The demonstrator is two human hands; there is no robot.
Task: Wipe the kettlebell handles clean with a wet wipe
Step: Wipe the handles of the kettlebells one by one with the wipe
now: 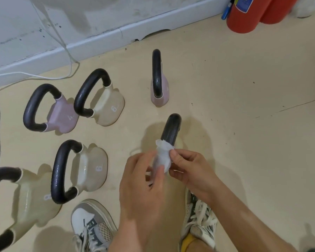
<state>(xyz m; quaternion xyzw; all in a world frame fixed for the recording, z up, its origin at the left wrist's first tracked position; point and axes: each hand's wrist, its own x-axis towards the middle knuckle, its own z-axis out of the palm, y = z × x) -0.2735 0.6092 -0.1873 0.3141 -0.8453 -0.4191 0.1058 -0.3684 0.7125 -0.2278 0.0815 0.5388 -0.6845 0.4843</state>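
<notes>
A crumpled white wet wipe [162,156] is held between both hands, low in the middle of the view. My left hand [144,180] pinches its lower left side and my right hand [189,168] pinches its right side. Just behind the wipe rises the black handle of the nearest kettlebell [171,128]; its body is hidden by my hands. A pink kettlebell [159,84] stands farther back. To the left stand a pink kettlebell [49,110] and a beige kettlebell [98,99] marked 6. Nearer stand another beige 6 kettlebell [78,171] and a beige 8 kettlebell [16,202].
All stand on a beige floor. A white baseboard [98,44] and a loose white cable [69,57] run along the back wall. Two red fire extinguishers [253,13] stand at the top right. My two sneakers [93,228] are at the bottom edge.
</notes>
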